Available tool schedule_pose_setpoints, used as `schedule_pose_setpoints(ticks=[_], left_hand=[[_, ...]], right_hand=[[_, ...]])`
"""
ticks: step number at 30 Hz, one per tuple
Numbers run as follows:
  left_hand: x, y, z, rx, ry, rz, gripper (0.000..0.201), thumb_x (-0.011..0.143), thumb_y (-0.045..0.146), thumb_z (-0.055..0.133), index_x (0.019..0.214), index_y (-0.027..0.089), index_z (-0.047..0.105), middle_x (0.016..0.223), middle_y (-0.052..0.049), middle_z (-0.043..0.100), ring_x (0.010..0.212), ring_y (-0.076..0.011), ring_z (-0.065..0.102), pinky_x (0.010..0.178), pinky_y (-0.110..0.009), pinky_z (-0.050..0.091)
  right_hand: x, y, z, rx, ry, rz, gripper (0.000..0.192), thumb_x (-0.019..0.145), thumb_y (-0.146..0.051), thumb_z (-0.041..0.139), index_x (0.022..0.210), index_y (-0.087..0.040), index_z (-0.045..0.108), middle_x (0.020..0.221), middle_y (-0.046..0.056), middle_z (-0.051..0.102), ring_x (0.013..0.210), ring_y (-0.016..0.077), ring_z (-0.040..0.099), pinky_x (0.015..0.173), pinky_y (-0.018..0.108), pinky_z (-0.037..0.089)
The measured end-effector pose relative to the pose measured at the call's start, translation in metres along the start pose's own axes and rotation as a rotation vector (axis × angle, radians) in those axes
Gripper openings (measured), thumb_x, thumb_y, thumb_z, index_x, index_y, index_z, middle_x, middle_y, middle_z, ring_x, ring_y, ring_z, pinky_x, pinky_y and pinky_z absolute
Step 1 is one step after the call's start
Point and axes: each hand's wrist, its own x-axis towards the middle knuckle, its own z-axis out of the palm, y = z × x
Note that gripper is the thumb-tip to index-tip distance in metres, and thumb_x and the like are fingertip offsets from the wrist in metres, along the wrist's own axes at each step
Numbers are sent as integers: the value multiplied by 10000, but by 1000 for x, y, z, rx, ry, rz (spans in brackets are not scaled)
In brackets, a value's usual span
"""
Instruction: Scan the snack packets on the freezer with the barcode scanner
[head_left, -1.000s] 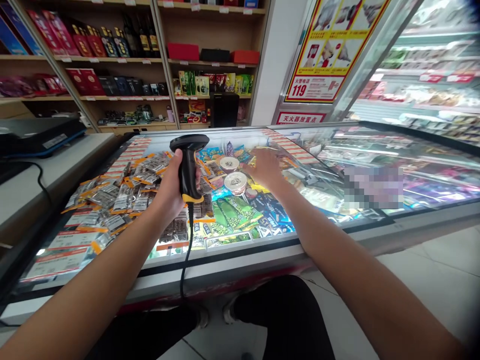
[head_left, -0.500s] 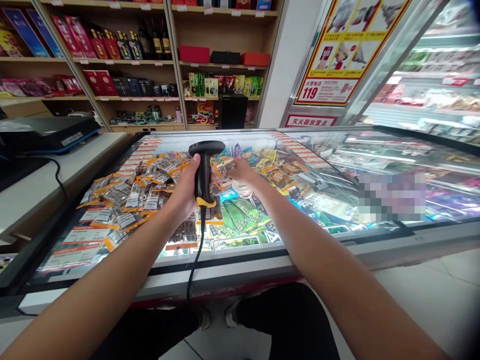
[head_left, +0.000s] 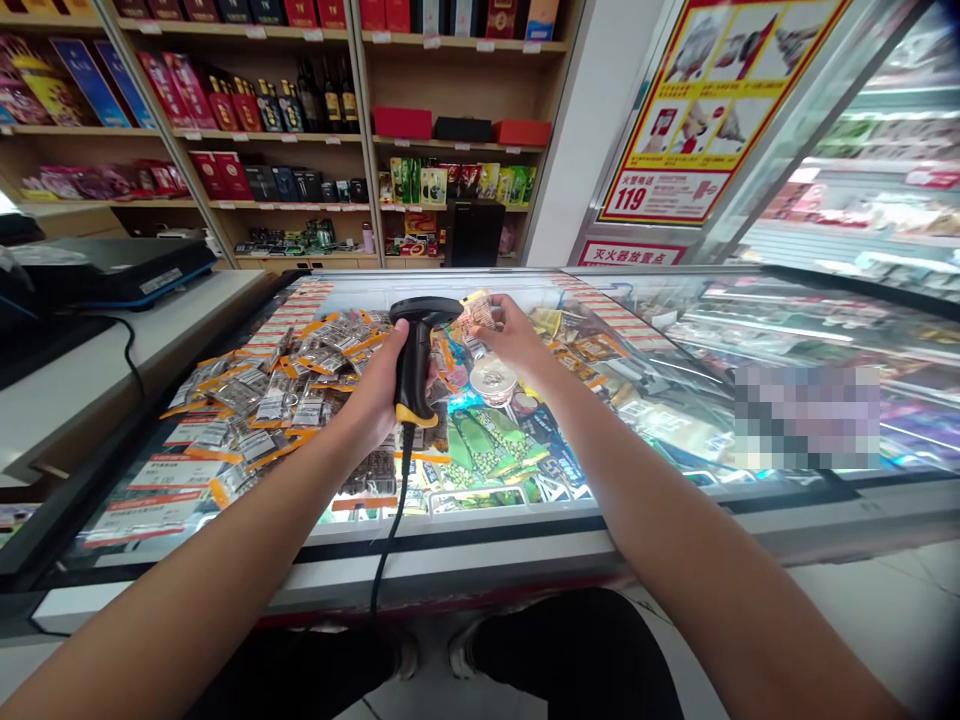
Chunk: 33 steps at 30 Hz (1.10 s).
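Over the open freezer [head_left: 480, 545], the left hand [head_left: 379, 390] is wrapped tight round the grip of a black scanner [head_left: 418, 350], whose head points right toward a small packet [head_left: 474, 312]. The right hand [head_left: 514, 338] pinches that packet by its right edge, raised above the frozen goods and just beside the scanner's head; whether the two touch cannot be told. The scanner's cord [head_left: 390, 530] hangs from the grip, down across the near rim of the freezer and out of sight below.

Under the hands lie a round tub [head_left: 493, 380] and green packs [head_left: 487, 445], with a heap of silver and orange sachets [head_left: 262, 395] to the left. A counter [head_left: 82, 370] with a dark device [head_left: 112, 270] stands at far left; shelves [head_left: 315, 130] of boxes and bottles fill the far wall.

The packet is held by fingertips only, so a slack pinch could drop it back among the goods, where it would be hard to pick out again. It sits very near the scanner's head and looks turned at an angle, which could spoil a read. The cord drapes over the rim, and a quick pull of the left arm could snag it there and jerk the scanner aside.
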Motion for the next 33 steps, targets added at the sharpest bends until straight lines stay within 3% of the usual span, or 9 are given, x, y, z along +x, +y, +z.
schedule_pose_setpoints(ticks=[8, 13, 16, 18, 21, 23, 26, 29, 33], left_hand=[[-2, 5, 0, -1, 38, 12, 598, 838, 775, 643, 914, 184, 603, 623, -3, 616, 465, -93, 511, 456, -213, 423], [-4, 15, 1, -26, 78, 54, 588, 858, 785, 601, 858, 197, 578, 603, 3, 594, 465, -92, 508, 461, -219, 431], [-4, 20, 2, -41, 95, 76, 573, 866, 778, 590, 848, 205, 573, 584, 11, 581, 454, -97, 499, 447, -226, 419], [-4, 21, 2, -36, 100, 72, 563, 868, 771, 591, 860, 208, 581, 582, 11, 584, 447, -101, 499, 442, -234, 417], [-4, 21, 4, -30, 111, 63, 551, 877, 760, 585, 877, 209, 590, 576, 9, 587, 430, -102, 487, 434, -242, 412], [-4, 21, 5, -31, 111, 62, 549, 888, 756, 570, 887, 208, 597, 570, 9, 584, 427, -103, 486, 431, -243, 410], [-4, 20, 5, -18, 106, 57, 558, 891, 764, 556, 895, 208, 606, 558, 9, 575, 427, -110, 495, 428, -248, 413], [-3, 20, 4, -7, 108, 52, 563, 884, 771, 565, 889, 209, 602, 554, 9, 572, 424, -111, 498, 427, -246, 413], [-2, 18, 2, 29, 102, 76, 540, 877, 745, 604, 861, 205, 595, 572, -4, 592, 443, -113, 519, 432, -239, 413]], right_hand=[[4, -2, -11, -157, 54, 65, 392, 779, -250, 688, 1148, -237, 555, 980, 37, 699, 850, 226, 681, 780, 370, 557], [11, 14, -61, -775, 154, 258, 372, 759, -164, 710, 1128, -179, 661, 1112, 188, 714, 1103, 403, 682, 931, 562, 544], [9, 18, -79, -918, 241, 384, 564, 728, -114, 734, 1283, -127, 632, 1295, 296, 630, 1298, 547, 551, 1005, 732, 435], [5, 14, -73, -928, 270, 284, 609, 763, -122, 734, 1357, -116, 597, 1395, 310, 568, 1408, 576, 427, 1079, 774, 325], [-3, 1, -35, -760, 141, 46, 473, 949, -283, 641, 1395, -137, 581, 1304, 242, 655, 1297, 438, 589, 1078, 617, 430], [-10, -5, 0, -539, -32, 91, 470, 1017, -513, 543, 1327, -171, 631, 1130, 162, 734, 1031, 315, 722, 924, 470, 549], [-18, -9, 39, -429, -162, 155, 606, 874, -647, 707, 1224, -153, 688, 993, 137, 751, 943, 314, 724, 866, 444, 555], [-18, -8, 46, -267, -133, 213, 578, 745, -485, 881, 1193, -167, 704, 910, 93, 754, 834, 282, 721, 747, 384, 557], [-9, -11, 25, 141, -5, 288, 221, 856, -292, 740, 1055, -197, 731, 837, 22, 713, 741, 174, 671, 706, 299, 541]])
